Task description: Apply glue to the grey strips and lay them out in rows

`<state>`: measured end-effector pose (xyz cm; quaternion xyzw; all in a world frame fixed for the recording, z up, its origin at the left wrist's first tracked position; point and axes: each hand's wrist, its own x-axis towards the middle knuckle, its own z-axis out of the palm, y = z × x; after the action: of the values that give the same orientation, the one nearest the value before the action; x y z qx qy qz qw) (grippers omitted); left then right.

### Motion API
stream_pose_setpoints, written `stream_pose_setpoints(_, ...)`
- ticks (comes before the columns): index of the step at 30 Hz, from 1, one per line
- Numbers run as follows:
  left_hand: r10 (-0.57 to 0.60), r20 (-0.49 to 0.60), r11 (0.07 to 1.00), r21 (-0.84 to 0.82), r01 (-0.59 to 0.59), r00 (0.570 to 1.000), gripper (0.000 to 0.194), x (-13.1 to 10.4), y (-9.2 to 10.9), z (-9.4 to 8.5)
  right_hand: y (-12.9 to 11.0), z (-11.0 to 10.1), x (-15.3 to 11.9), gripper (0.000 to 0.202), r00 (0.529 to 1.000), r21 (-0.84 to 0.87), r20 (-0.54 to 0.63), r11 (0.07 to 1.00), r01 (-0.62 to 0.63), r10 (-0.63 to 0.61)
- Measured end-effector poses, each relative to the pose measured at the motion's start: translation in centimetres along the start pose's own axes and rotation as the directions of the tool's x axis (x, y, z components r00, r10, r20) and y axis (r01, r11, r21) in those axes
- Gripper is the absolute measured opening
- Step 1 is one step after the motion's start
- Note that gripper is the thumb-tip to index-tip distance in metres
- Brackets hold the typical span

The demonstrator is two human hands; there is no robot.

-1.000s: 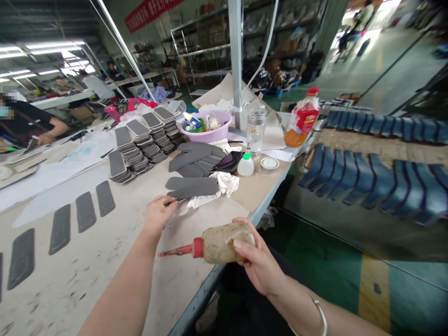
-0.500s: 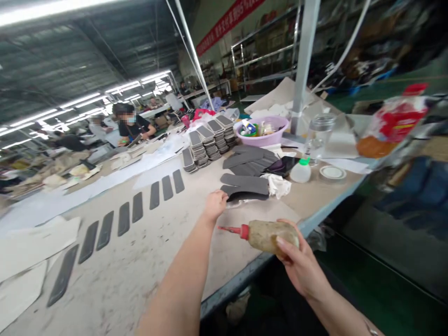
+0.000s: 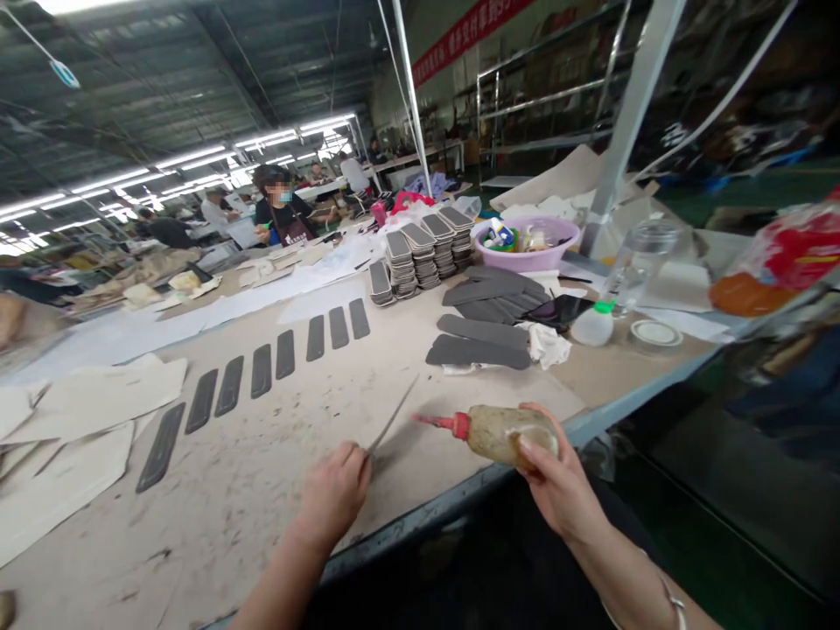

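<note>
My left hand (image 3: 338,490) is closed on one end of a grey strip (image 3: 395,411), seen nearly edge-on as it slants up above the table. In my right hand (image 3: 564,486) lies a stained glue bottle (image 3: 499,433), tipped on its side, its red nozzle (image 3: 441,423) pointing left toward the strip. Beyond both hands, flat grey strips (image 3: 479,352) rest by a crumpled white cloth (image 3: 549,346), with a fanned pile of grey strips (image 3: 495,296) behind. To the left, several dark, glossy strips (image 3: 261,372) lie in a slanting row.
Stacks of pale-edged strips (image 3: 420,254) stand farther back beside a purple basin (image 3: 525,249). A small green-capped bottle (image 3: 592,325), a glass jar (image 3: 643,262) and a round lid (image 3: 654,334) sit at right. Light sheets (image 3: 72,464) cover the left side. A masked person works across the table.
My left hand has drawn back from the grey pile toward me, bringing one strip with it. The bottle stays in my right hand, nearly unmoved. The view has shifted left.
</note>
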<state>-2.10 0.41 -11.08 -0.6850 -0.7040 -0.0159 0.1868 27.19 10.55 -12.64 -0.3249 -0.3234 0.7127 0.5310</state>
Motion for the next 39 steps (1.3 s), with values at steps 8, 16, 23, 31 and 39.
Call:
stream_pose_setpoints(8,-0.028,-0.029,0.955,-0.295,0.018,0.999,0.034,-5.5,0.0,1.5,2.4,1.5,-0.7,0.055,0.988,-0.350,0.145,0.931,0.100,-0.051)
stream_pose_setpoints(16,-0.048,0.091,0.876,-0.475,0.086,0.995,0.026,-8.1,-4.1,1.7,4.1,4.2,-2.1,0.055,0.956,-0.690,0.255,0.665,0.287,-0.147)
stream_pose_setpoints(23,-0.080,0.104,0.861,-0.494,0.122,0.991,0.021,-7.5,-2.3,2.1,6.2,4.7,-1.8,0.056,0.909,-0.756,0.352,0.505,0.417,-0.224)
stream_pose_setpoints(31,-0.062,0.008,0.834,-0.549,0.056,0.998,0.022,-7.6,-2.4,2.5,6.9,5.9,-1.8,0.045,0.727,-0.672,0.599,0.284,0.684,-0.335)
stream_pose_setpoints(39,-0.028,0.026,0.832,-0.554,0.038,0.999,0.021,-7.5,-2.6,2.8,8.1,6.9,-2.4,0.048,0.718,-0.647,0.647,0.313,0.695,-0.257)
